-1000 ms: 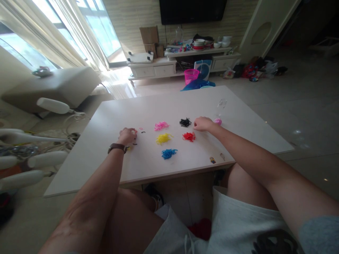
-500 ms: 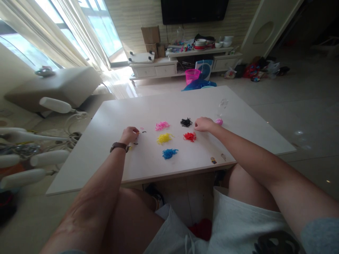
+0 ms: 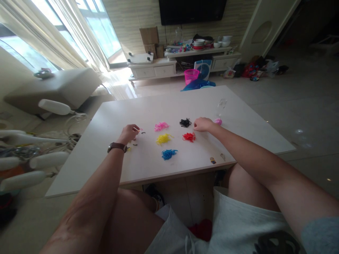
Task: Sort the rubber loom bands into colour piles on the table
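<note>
My left hand (image 3: 129, 132), with a dark watch on the wrist, is over the left part of the white table (image 3: 106, 116). Its fingers pinch together at something tiny, orange or pale, too small to name. Around it lie a few loose little bands, one of them a dark band (image 3: 143, 133). My right hand (image 3: 202, 124) rests with curled fingers beside the pile of black bands (image 3: 185, 122) and the pile of red bands (image 3: 189, 137); whatever its fingers hold is hidden. Between the hands sit piles of pink bands (image 3: 161, 126), yellow bands (image 3: 163, 139) and blue bands (image 3: 168, 154).
Behind my right hand are a small pink object (image 3: 218, 121) and a clear plastic container (image 3: 221, 105). A cartoon-figure piece (image 3: 213, 160) lies by the near edge. White lamp arms (image 3: 50, 160) stand left of the table. A pink basket (image 3: 191, 75) is beyond the far edge.
My left hand has shifted slightly away from me, toward a loose pink band. My right hand stays in place on the table. The view has shifted slightly.
</note>
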{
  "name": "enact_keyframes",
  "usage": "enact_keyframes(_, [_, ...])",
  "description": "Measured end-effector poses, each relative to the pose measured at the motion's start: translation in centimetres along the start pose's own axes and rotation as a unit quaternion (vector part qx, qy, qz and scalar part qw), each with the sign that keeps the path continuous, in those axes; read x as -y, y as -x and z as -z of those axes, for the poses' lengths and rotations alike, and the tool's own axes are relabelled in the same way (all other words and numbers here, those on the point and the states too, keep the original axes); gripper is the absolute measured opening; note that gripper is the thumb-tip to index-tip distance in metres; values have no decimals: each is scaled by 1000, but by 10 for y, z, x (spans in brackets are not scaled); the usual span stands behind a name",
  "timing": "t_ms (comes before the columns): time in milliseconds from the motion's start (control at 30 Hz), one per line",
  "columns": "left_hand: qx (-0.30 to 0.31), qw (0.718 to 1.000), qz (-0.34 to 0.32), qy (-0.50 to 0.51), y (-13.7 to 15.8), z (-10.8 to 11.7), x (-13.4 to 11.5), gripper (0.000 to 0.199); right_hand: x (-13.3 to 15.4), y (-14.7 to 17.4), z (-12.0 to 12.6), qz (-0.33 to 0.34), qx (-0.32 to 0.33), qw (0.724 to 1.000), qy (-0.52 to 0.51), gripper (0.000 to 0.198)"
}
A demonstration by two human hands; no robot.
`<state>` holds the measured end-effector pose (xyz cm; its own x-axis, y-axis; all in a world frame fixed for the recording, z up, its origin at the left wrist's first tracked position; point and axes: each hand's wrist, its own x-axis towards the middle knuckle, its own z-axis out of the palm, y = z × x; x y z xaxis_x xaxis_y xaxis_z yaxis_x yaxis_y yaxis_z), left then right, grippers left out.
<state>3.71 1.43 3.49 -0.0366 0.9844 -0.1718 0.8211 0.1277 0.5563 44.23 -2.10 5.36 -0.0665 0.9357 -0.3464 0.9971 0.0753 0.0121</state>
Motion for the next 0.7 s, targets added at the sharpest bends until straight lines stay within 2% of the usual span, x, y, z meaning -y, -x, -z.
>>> enact_keyframes(100, [26, 998, -54, 28, 6, 3, -13, 27, 5, 4, 3, 2, -8, 1000, 11, 30])
enact_keyframes(167, [30, 994, -99, 20, 13, 4, -24, 25, 12, 10, 6, 15, -40, 999, 18, 27])
enact_keyframes(300, [22, 975, -219, -6, 28, -2, -48, 21, 32, 28, 10, 83, -114, 990, -25, 27])
enact_keyframes(533, [79, 951, -297, 33, 47, -26, -75, 19, 54, 56, 5, 224, -169, 959, -51, 25])
enact_keyframes(700, [85, 940, -325, 66, 50, -32, -84, 23, 64, 61, -6, 341, -174, 921, -68, 22])
